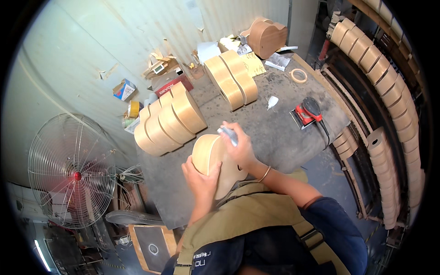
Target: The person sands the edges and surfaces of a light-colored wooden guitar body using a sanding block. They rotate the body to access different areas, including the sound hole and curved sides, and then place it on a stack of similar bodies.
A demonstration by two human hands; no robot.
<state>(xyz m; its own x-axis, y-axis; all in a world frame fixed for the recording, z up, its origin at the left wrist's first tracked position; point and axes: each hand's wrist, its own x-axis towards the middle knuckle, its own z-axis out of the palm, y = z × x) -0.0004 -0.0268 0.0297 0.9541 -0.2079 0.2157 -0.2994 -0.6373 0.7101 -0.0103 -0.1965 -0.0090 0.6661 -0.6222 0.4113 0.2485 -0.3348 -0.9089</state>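
A pale wooden ukulele or small guitar body (204, 155) is tipped up on edge in front of me, close to my apron. My left hand (201, 181) grips its near left part, thumb on the flat face and fingers round the curved side. A folded, grey-blue piece (228, 136), perhaps sandpaper or cloth, is pinched in my right hand (242, 149) at the body's upper right edge. Part of a dark sound hole shows beneath my right wrist. Further left, several similar bodies (170, 120) stand side by side on the grey worktable (270, 149).
Two more pale bodies (231, 81) stand mid-table, with a browner one (267, 39) at the back. On the right lie a red-and-black sander (309, 112) with a cord and a tape roll (299, 75). A large fan (77, 175) stands left; racks of bodies (387, 82) line the right.
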